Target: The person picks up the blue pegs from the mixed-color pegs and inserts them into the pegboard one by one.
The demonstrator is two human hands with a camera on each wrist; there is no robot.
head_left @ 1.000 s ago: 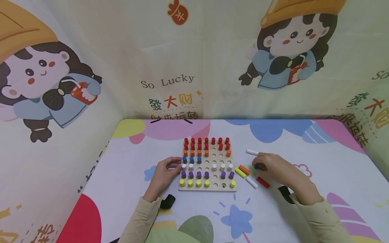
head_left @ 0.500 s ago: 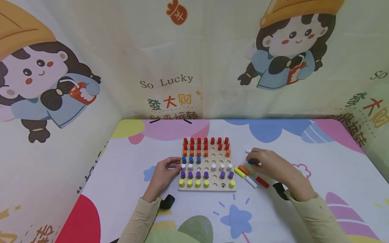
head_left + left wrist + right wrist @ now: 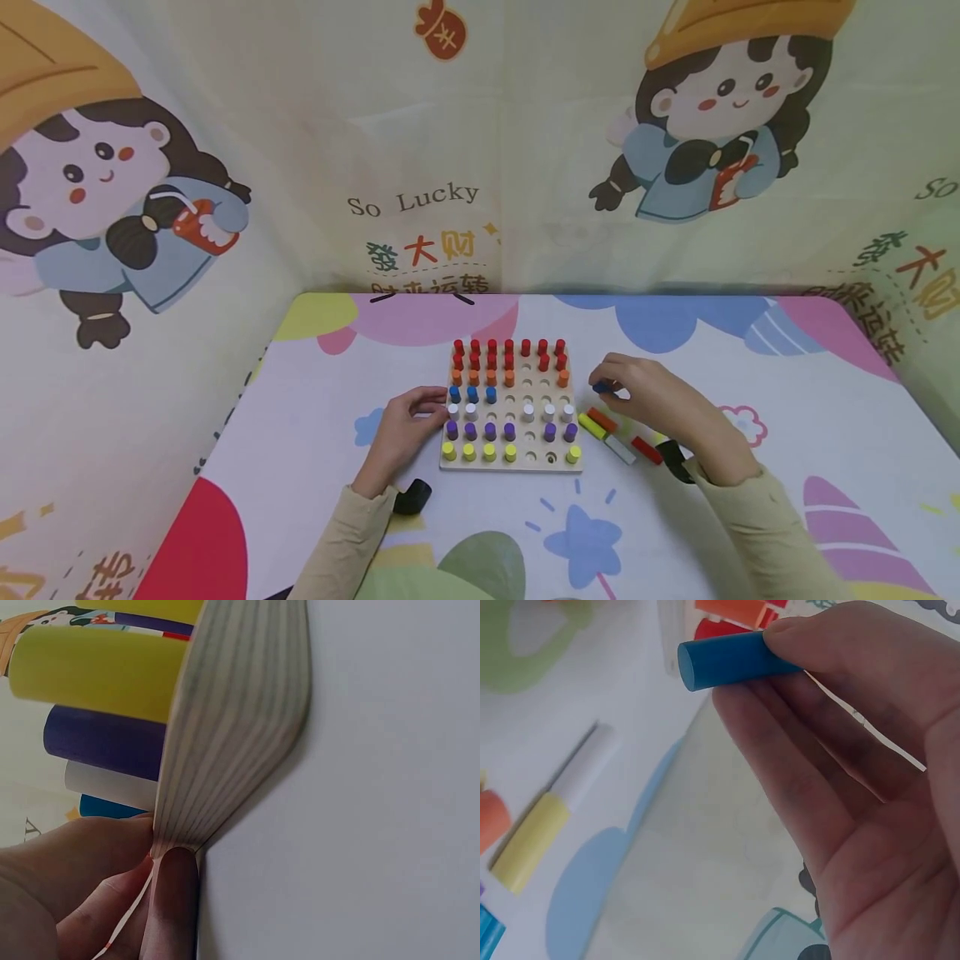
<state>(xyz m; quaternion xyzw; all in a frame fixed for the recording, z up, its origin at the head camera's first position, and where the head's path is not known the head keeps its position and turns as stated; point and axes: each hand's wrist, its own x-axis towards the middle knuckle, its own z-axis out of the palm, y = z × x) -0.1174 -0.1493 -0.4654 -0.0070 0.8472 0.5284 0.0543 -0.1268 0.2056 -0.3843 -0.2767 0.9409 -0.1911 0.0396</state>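
Observation:
A wooden pegboard carries rows of red, orange, blue, white, purple and yellow pegs, with several bare holes toward its right side. My left hand holds the board's left edge. In the left wrist view, thumb and finger meet the wooden edge beside the blue and white pegs. Right of the board, my right hand pinches a blue peg by one end between thumb and fingers. Its other end sticks out free and points toward the board.
Loose pegs lie right of the board: an orange peg, a yellow peg, a white peg and a red peg. A printed cloth covers the table, and a patterned backdrop rises behind it.
My right hand has moved left and slightly away from me with the blue peg, nearing the board's right edge. It now covers the far white peg. My left hand stays put.

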